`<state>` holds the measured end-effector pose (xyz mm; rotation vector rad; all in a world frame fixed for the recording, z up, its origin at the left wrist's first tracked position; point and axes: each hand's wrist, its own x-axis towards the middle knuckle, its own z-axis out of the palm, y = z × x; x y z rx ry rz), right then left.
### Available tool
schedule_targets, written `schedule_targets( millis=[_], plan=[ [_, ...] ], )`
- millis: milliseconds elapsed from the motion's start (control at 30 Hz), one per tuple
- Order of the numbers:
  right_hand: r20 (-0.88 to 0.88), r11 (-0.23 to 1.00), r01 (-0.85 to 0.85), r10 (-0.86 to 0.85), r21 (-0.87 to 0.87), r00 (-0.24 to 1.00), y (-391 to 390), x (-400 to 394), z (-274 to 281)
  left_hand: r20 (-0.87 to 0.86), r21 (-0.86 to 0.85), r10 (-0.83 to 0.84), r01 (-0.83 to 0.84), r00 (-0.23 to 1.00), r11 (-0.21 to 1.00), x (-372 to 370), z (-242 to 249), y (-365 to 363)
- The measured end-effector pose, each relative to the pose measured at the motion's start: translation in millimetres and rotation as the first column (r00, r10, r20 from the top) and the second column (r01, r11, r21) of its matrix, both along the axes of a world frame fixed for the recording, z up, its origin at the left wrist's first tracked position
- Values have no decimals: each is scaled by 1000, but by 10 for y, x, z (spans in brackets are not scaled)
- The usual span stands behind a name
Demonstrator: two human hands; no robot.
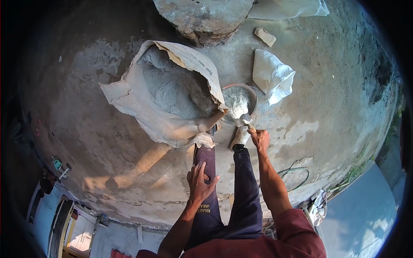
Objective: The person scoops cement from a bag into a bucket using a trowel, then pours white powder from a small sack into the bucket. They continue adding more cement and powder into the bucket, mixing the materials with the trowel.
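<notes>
My right hand [260, 139] is closed round the handle of a small trowel [244, 119]. The blade lies at the near rim of a round bucket [254, 102], over pale powder [237, 103] inside it. My left hand [201, 182] rests on my left trouser leg with its fingers spread, holding nothing. Left of the bucket stands a large torn paper sack [129, 101], its mouth wide open on grey, cement-like powder [170, 94]. One edge of the sack reaches the bucket's left side. My right foot [241, 136] is just below the bucket.
A white plastic bag [271, 75] lies right of the bucket, with a small pale block [265, 37] beyond it. A big rough stone-like lump [206, 19] sits at the top. A dark green hose [297, 172] curls on the concrete floor [331, 99] at right.
</notes>
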<state>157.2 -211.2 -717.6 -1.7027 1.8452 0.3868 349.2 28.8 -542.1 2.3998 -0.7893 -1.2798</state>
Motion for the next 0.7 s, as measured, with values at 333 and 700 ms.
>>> schedule_targets(
  millis=[333,700],
  plan=[
    [-30,888,214,-222,407,975,-367,134,339,111,-65,122,-116,986,991,-381,-254,154],
    [429,988,-21,-48,155,902,-537,586,2795,185,-195,300,-264,936,944,-472,-365,19]
  ],
)
